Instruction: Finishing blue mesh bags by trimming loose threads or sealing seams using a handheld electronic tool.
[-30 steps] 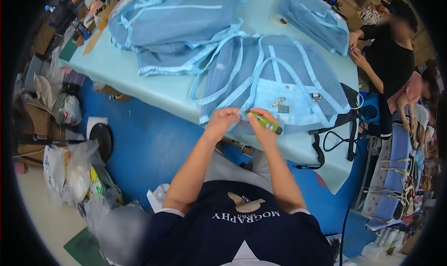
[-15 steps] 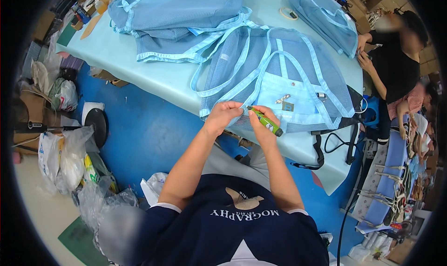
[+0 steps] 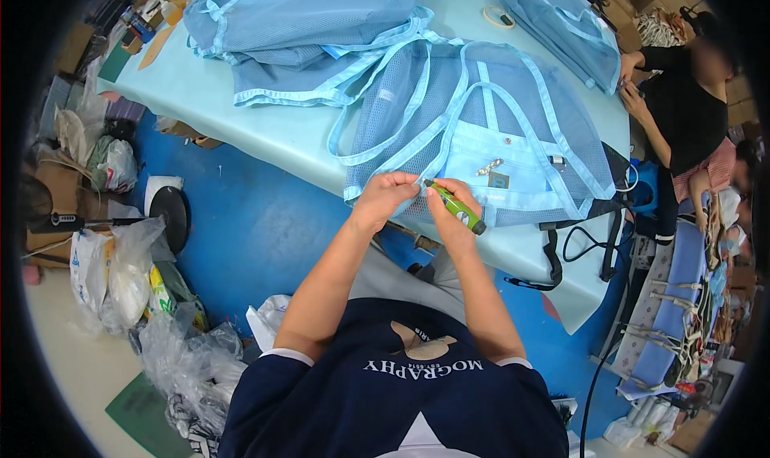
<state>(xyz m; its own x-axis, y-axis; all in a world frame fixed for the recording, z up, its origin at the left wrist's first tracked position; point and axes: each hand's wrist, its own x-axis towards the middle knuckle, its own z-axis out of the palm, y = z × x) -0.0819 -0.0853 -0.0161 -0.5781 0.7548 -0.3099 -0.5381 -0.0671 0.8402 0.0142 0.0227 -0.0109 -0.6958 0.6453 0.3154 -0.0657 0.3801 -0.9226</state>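
Observation:
A blue mesh tote bag (image 3: 393, 105) with light-blue trim and long straps lies on the near edge of the table. My left hand (image 3: 383, 199) pinches the trim at the bag's lower left edge, fingertips pressed together. Wrapped in my right hand (image 3: 454, 221) is a short green marker-shaped tool (image 3: 457, 208) with dark ends, its narrow tip pointing at my left fingertips. Its exact kind is unclear. On the bag's light-blue pocket (image 3: 465, 165) sit a small shiny metal piece (image 3: 488, 168) and a square patch (image 3: 498, 180).
More blue mesh bags (image 3: 305, 25) are heaped at the far left of the table (image 3: 265, 133). A co-worker (image 3: 682, 97) handles another bag (image 3: 561, 33) at the right. Black straps (image 3: 552, 261) hang over the near right edge. Plastic bags (image 3: 128, 273) crowd the floor at left.
Both hands and the green tool have stayed almost still at the bag's edge. The view has shifted slightly; the co-worker's head and arms have moved a little.

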